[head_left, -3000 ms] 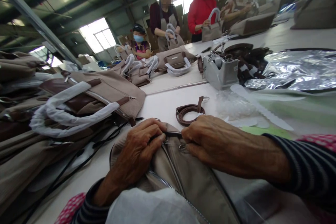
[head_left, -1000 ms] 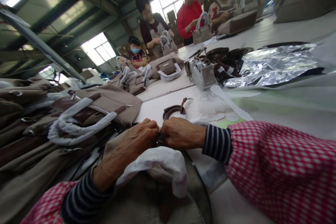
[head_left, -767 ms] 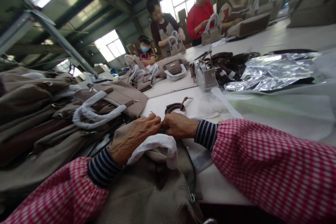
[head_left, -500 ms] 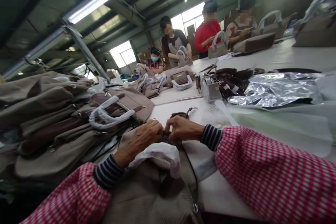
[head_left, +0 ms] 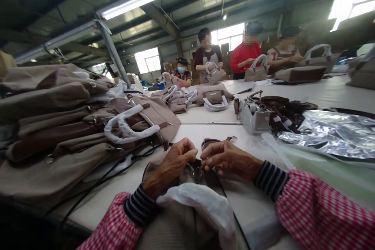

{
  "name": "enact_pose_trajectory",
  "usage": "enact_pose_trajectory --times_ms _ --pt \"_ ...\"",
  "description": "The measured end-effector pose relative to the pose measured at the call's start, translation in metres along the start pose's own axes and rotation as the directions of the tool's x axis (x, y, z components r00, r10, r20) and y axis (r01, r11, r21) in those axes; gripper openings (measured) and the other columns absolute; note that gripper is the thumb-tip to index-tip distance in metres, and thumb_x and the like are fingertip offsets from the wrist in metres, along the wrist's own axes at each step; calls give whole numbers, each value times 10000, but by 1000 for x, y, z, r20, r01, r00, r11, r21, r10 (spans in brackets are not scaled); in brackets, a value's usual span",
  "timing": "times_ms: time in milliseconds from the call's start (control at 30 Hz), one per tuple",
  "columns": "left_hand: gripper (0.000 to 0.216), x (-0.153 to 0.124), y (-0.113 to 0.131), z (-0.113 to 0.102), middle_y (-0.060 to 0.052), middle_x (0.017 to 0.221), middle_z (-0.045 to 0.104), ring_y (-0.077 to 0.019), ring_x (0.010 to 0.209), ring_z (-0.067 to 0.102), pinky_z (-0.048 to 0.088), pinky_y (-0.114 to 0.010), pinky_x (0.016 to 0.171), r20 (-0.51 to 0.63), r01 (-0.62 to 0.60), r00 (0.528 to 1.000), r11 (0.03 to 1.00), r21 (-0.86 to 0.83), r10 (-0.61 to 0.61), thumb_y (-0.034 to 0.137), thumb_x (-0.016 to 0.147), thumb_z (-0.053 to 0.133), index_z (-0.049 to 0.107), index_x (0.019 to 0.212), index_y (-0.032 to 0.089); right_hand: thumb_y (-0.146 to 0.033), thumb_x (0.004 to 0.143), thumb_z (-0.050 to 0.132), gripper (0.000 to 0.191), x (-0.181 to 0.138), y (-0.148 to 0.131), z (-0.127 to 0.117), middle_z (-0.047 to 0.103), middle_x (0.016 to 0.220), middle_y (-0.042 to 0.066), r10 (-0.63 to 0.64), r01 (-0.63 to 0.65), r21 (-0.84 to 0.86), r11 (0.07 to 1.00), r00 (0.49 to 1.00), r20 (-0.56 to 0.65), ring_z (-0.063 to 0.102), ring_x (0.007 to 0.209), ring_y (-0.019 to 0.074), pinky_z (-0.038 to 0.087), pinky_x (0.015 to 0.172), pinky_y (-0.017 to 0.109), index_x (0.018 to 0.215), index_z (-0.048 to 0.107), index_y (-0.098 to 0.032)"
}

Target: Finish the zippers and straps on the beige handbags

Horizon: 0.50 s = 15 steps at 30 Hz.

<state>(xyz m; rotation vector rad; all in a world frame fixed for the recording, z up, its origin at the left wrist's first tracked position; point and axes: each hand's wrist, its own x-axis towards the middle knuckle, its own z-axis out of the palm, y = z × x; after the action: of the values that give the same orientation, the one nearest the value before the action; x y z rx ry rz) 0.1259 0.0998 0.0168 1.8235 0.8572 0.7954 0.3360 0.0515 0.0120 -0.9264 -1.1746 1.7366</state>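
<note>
A taupe handbag (head_left: pixel 166 224) lies in front of me, its handle (head_left: pixel 202 199) wrapped in white. My left hand (head_left: pixel 178 160) comes over the bag's far end, thumb and fingers closed at its dark opening. Facing it from the right, my right hand (head_left: pixel 230 159) pinches the same far edge beside a small metal fitting (head_left: pixel 196 170). The exact bit under the fingertips is partly hidden. Just behind my right hand lies a dark brown strap (head_left: pixel 209 140) with a metal clip at its end.
Taupe bags (head_left: pixel 58 125) are piled high on the left. To the right stand a grey box (head_left: pixel 255 119), brown straps (head_left: pixel 288 105) and silver foil sheeting (head_left: pixel 331 133). More bags (head_left: pixel 212 95) lie across the table, where several people work. Black cords (head_left: pixel 96 183) run along the left.
The view has swung, so the scene sits lower and more to the right. My hands have moved slightly apart at the bag's edge, and the metal fitting now shows between them.
</note>
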Motion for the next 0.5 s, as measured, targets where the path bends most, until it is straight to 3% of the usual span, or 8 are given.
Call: enact_pose_trajectory --times_ms 133,267,367,500 --pt "267 -3 -4 -1 28 714 556 -110 654 471 382 -234 623 -25 -22 999 997 -68 20 383 839 713 587 789 153 -279 657 880 289 2 6 8 750 791 63 -52 45 -74 996 994 -94 689 685 143 454 470 168 875 780 -118" --pt "240 -5 -2 0 21 689 590 -109 641 506 398 -232 623 -33 -60 998 992 -114 56 355 847 725 639 777 142 -302 709 859 241 4 11 8 704 742 24 -154 123 -187 975 975 -161 575 597 82 402 461 152 873 809 -131" --pt "210 -6 -1 0 5 695 638 -123 646 560 433 -236 624 -23 -47 999 985 -164 44 326 815 761 677 777 138 -343 719 870 282 3 8 8 690 713 21 -109 79 -181 980 981 -163 533 544 64 377 434 145 884 797 -127" --pt "137 -7 -3 -1 -13 738 694 -133 686 616 471 -240 669 -28 -61 998 979 -193 57 261 818 751 703 801 135 -375 696 898 342 1 4 14 743 857 73 -48 38 -96 995 994 -103 648 636 111 424 429 147 868 741 -125"
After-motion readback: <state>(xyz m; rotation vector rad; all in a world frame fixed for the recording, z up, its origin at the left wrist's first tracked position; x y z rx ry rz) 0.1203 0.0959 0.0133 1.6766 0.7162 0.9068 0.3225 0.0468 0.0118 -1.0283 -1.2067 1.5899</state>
